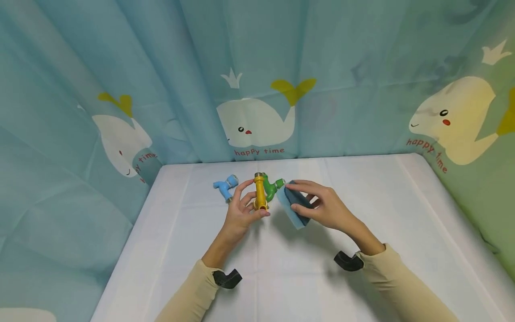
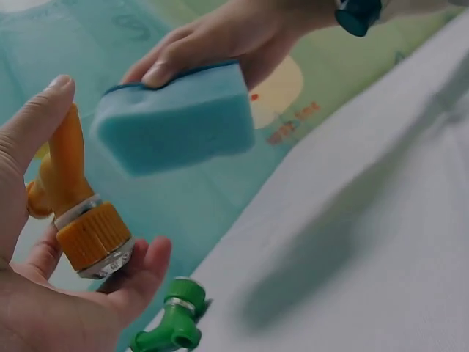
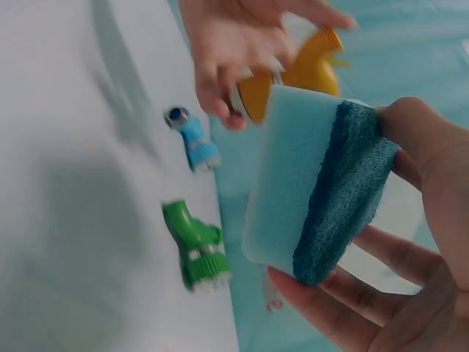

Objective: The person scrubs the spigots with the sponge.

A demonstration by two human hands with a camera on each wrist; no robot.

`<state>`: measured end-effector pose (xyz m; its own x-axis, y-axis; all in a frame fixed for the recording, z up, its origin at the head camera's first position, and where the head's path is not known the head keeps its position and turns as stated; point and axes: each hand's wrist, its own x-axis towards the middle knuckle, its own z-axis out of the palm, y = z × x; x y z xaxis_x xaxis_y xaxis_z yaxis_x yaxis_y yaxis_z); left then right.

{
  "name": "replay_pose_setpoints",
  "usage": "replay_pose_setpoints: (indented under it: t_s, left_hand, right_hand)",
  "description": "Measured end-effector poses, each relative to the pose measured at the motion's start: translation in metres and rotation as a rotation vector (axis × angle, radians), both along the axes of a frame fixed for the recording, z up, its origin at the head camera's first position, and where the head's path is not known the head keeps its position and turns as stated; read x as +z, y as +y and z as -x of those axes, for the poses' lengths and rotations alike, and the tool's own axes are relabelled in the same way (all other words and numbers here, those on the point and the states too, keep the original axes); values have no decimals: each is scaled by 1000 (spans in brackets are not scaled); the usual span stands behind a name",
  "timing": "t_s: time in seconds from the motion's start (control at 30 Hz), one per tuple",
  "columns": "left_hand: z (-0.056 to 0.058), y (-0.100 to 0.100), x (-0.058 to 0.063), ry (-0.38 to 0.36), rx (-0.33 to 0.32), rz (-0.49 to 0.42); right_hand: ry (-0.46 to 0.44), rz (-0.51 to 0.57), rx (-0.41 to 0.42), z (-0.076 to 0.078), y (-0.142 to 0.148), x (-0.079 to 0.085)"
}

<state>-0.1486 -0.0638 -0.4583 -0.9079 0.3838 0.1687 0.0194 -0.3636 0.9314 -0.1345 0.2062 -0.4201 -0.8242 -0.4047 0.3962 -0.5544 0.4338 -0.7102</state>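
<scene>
My left hand (image 1: 238, 218) holds a yellow plastic tap (image 1: 260, 190) above the table, thumb at one end and fingertips at the other. In the left wrist view its ribbed collar (image 2: 97, 238) faces down toward the fingers. Opposite, my right hand (image 1: 331, 209) grips a two-layer sponge (image 3: 293, 176) by its edges, with a light blue foam side and a dark blue scouring side. The foam side faces the yellow tap, and a gap shows between them in the left wrist view.
Behind the yellow tap a green tap (image 1: 271, 190) lies on the white table (image 1: 281, 277). A blue tap (image 1: 226, 187) lies to its left. A blue-green curtain (image 1: 257, 53) with whale prints hangs along the far edge and sides.
</scene>
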Motion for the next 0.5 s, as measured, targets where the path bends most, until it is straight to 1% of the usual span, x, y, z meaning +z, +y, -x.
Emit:
replay_pose_setpoints:
  t_s: [0.1, 0.13, 0.2, 0.37, 0.5]
  left_hand:
    - [1, -1, -1, -39, -44, -84]
    - [1, -1, -2, -51, -57, -103]
    - [2, -2, -3, -67, -78, -113]
    - [4, -2, -6, -82, -95, -84]
    - [5, -1, -5, -83, -66, -8]
  right_hand:
    - [13, 29, -33, -2, 12, -3]
    - [14, 33, -38, -3, 14, -5]
    - [17, 33, -49, -4, 18, -8]
    - [26, 25, -69, -6, 24, -12]
    - [22, 23, -68, -7, 26, -11]
